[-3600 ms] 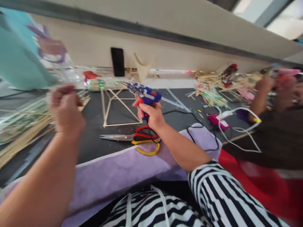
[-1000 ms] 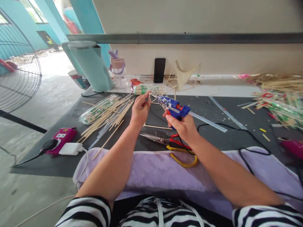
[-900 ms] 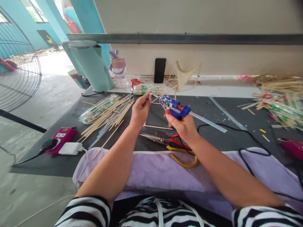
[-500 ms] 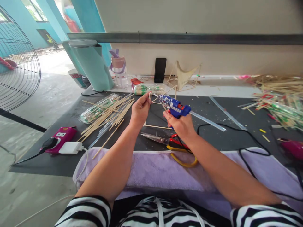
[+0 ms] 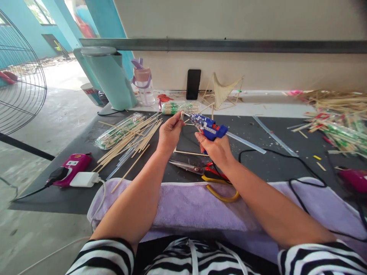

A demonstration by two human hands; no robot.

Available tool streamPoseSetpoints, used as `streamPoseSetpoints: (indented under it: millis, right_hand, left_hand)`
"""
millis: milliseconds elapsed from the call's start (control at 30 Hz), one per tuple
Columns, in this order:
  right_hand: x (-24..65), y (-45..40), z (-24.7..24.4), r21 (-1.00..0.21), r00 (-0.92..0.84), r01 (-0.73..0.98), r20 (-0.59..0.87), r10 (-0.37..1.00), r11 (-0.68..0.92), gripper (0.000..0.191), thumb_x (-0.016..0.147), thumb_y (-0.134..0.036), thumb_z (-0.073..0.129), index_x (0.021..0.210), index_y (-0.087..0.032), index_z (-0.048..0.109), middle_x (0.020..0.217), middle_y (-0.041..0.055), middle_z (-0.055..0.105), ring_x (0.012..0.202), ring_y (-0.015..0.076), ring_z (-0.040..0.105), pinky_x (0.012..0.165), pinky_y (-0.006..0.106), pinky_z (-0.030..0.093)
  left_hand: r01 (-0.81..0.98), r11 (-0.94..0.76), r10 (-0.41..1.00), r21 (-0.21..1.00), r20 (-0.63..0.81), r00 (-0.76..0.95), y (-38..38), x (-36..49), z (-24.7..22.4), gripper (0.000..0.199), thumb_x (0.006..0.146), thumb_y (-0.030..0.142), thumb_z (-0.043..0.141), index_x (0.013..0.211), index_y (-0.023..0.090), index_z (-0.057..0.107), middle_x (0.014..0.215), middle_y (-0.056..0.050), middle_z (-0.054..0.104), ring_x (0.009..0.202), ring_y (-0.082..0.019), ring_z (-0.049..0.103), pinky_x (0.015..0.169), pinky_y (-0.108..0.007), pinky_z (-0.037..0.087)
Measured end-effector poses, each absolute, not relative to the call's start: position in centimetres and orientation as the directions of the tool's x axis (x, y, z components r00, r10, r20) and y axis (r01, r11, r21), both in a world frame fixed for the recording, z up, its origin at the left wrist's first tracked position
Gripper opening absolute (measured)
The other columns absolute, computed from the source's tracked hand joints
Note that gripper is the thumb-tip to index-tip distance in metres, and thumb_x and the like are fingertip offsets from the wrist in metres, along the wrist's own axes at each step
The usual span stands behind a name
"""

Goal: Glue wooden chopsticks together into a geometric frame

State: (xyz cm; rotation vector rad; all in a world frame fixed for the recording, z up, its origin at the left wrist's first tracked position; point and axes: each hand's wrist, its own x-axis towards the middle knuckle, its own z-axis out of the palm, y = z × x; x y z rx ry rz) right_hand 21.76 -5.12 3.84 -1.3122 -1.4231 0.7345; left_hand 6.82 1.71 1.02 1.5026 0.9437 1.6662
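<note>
My left hand (image 5: 170, 131) pinches a corner of a frame of thin wooden sticks (image 5: 190, 153) above the dark table. Wrapped in my right hand (image 5: 216, 147) is a blue hot glue gun (image 5: 210, 126), with a clear glue stick (image 5: 246, 142) jutting from its back. Its nozzle points left and meets the frame's corner at my left fingertips; whether glue is coming out is too small to tell. Below the frame lie scissors (image 5: 187, 167) with red at the handle, beside a tool with yellow handles (image 5: 223, 195).
Loose sticks (image 5: 134, 137) and a plastic-wrapped bundle (image 5: 116, 131) lie on the left, near a magenta power socket (image 5: 73, 168). A phone (image 5: 194, 84), a bottle (image 5: 145, 86), a teal pitcher (image 5: 109, 80) and a stick model (image 5: 223, 91) stand behind. A black cord (image 5: 308, 164) loops on the right.
The glue gun has shifted slightly left and its back end has swung a little toward the left. My left hand keeps its pinch on the stick frame in nearly the same spot.
</note>
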Motion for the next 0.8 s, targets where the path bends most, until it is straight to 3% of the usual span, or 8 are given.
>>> streamPoseSetpoints:
  millis: [800]
  right_hand:
    - [21.59,-5.23,4.04,-0.92,0.122,0.339,0.249,0.961,0.195,0.027,0.079,-0.041,0.066,0.065,-0.021,0.055,0.042,-0.0045,0.049,0.038,0.0114,0.046,0.043,0.026,0.04]
  left_hand:
    - [-0.061,-0.49,0.871,0.87,0.485,-0.084,1.87,6.87,1.1,0.03,0.082,0.018,0.063,0.109,0.023,0.075,0.076,0.001,0.07,0.07,-0.01,0.061,0.072,-0.023,0.049]
